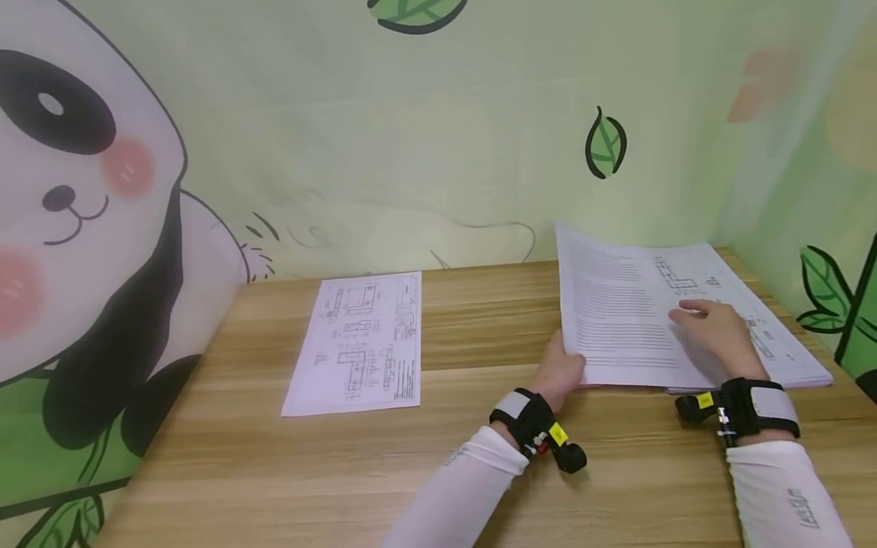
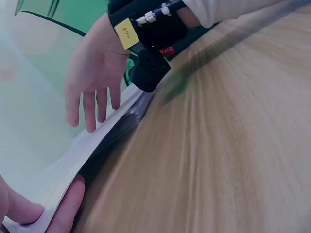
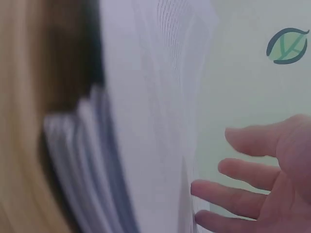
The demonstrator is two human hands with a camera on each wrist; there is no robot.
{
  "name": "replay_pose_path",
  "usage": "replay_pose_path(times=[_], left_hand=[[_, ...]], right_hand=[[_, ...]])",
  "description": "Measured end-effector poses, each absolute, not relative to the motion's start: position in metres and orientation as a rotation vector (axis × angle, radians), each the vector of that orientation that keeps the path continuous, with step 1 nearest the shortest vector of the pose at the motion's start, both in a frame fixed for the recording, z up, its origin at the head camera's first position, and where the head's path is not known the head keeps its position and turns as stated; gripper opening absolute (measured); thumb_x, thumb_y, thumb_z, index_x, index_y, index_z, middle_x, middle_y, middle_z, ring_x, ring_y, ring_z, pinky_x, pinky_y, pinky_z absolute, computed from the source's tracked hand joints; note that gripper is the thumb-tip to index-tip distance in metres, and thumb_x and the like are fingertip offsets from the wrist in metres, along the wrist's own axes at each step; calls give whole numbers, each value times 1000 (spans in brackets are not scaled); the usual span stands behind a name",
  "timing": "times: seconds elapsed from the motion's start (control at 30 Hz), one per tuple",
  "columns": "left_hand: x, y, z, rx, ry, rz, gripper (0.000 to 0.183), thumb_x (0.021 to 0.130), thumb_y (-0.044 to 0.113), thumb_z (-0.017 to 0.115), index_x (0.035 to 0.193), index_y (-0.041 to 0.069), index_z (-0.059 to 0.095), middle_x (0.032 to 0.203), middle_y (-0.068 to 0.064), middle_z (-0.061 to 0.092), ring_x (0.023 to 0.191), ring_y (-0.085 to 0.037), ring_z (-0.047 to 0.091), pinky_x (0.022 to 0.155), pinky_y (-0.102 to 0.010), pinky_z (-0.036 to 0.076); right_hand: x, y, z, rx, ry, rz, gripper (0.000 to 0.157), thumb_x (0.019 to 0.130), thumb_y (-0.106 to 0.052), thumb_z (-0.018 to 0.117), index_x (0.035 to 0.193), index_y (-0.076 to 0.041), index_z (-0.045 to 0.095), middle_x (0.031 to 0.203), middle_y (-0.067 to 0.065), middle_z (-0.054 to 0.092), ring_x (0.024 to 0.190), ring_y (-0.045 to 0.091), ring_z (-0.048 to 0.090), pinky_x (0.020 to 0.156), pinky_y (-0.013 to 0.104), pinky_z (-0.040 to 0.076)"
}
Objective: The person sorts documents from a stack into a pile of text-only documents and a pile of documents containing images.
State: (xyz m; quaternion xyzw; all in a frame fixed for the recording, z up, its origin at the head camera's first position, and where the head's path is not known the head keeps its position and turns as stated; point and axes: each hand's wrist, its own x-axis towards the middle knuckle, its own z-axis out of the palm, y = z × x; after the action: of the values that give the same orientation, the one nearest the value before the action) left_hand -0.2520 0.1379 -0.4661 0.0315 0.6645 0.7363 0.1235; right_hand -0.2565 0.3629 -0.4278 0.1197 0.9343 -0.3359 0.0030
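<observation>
My left hand (image 1: 558, 371) pinches the lower left corner of a sheet of printed text (image 1: 610, 304), thumb on top and fingers beneath. In the left wrist view the held paper's edge (image 2: 92, 155) stands clear of the wood by the fingers (image 2: 70, 206). My right hand (image 1: 719, 335) hovers over the sheet's right part, fingers extended and apart, fingertips close to the paper in the right wrist view. To the right lies a stack of papers (image 1: 788, 358) with a line drawing on top, partly behind that hand. The stack's layered edges (image 3: 82, 160) show in the right wrist view.
On the left of the wooden table (image 1: 479, 457) a single sheet with technical drawings (image 1: 363, 342) lies flat. A pale green printed backdrop (image 1: 445, 152) with a panda stands behind the table's back edge. Both wrists wear strapped black cameras (image 1: 743, 411).
</observation>
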Motion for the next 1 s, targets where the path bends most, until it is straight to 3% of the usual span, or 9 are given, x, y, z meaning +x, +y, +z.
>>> replay_pose_path(times=[0.23,0.4,0.5,0.57,0.63,0.7,0.9,1.0], left_hand=[[-256,114,-460,93,1948,2148,54,81,-14,41,125,17,48,102,-3,62,84,-15,58,74,-30,47],[-256,87,-455,147,1933,2166,56,85,-8,44,130,25,47,112,-3,63,91,-17,61,79,-34,50],[-257,69,-449,179,1938,2185,57,87,-6,43,134,28,43,120,-2,61,99,-18,60,85,-37,50],[-257,58,-444,193,1942,2202,57,88,-5,42,135,27,42,125,-3,60,105,-18,59,90,-39,48],[-257,47,-438,203,1959,2209,58,88,-4,42,136,27,40,128,-3,58,109,-18,56,94,-40,46],[-256,36,-433,205,1974,2205,55,89,-2,43,136,27,39,130,-4,56,113,-19,54,98,-42,43],[-252,6,-425,200,2083,2115,54,91,2,43,140,24,34,135,-4,51,118,-20,51,102,-44,40],[-251,-5,-427,206,2126,2079,56,90,1,44,141,22,33,135,-4,51,117,-20,52,101,-43,42]], right_hand=[[-264,347,-418,290,2768,-1258,100,88,-57,44,146,2,-12,141,46,17,129,59,21,104,68,22],[-267,327,-416,240,2678,-1419,104,84,-61,49,147,-9,-17,149,39,7,133,56,17,105,70,18],[-267,311,-416,189,2671,-1513,106,82,-59,55,149,-13,-13,147,37,20,125,51,36,96,63,36],[-266,300,-414,173,2663,-1565,107,79,-57,60,150,-17,-9,145,32,29,117,44,46,88,49,45],[-266,289,-414,152,2674,-1610,107,77,-52,66,151,-17,-2,139,28,39,104,34,54,78,34,45],[-265,279,-412,149,2678,-1653,106,74,-50,70,151,-20,4,138,24,42,100,28,55,74,26,44],[-267,256,-418,87,2708,-1778,89,78,-40,71,149,-25,19,135,21,49,95,21,62,67,21,52],[-269,247,-424,17,2746,-1752,82,81,-39,68,148,-22,23,131,21,52,93,21,64,67,22,52]])
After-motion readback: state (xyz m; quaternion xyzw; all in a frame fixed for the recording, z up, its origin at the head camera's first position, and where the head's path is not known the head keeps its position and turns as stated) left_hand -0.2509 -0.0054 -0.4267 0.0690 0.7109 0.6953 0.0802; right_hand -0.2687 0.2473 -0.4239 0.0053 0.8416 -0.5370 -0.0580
